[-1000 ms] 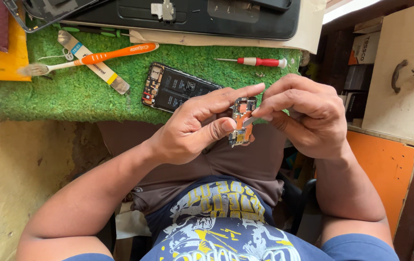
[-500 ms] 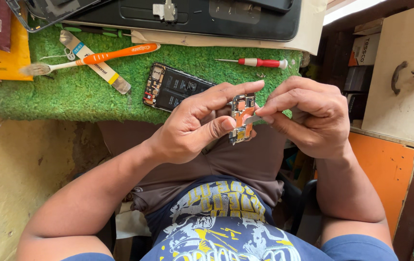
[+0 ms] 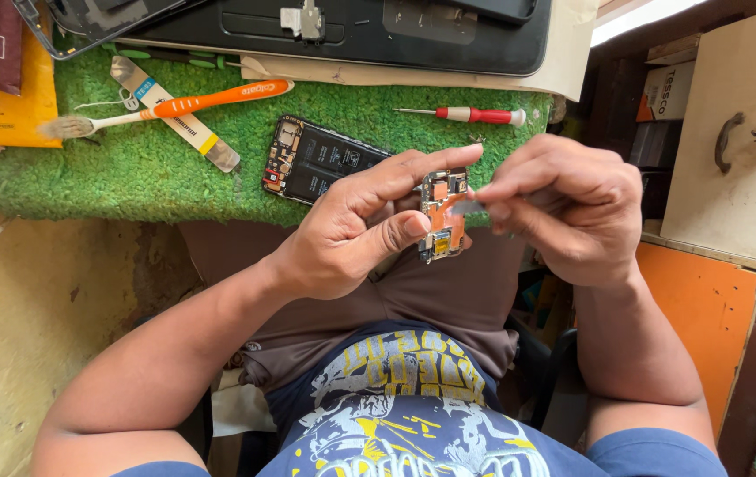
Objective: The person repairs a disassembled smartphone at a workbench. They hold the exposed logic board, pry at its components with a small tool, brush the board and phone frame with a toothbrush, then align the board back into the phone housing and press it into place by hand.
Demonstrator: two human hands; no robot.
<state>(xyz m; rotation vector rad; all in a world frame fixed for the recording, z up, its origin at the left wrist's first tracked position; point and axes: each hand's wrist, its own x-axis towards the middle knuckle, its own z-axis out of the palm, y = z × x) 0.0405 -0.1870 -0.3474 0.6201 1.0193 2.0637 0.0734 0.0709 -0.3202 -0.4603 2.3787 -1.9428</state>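
Grass-green mat (image 3: 131,177) is ending just behind our hands, leaving open room above our lap. We are pinching a small orange-and-silver circuit board (image 3: 442,216) in our left hand (image 3: 351,230), while our right hand (image 3: 563,208) is gripping thin metal tweezers (image 3: 466,207) against it.

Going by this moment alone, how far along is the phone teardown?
Done: the opened phone lies back-off on the green mat, its insides exposed. In hand: the left hand pinches a small orange circuit board while the right hand works a thin metal tool against it. Left: the board is not in the phone; the red screwdriver lies idle.
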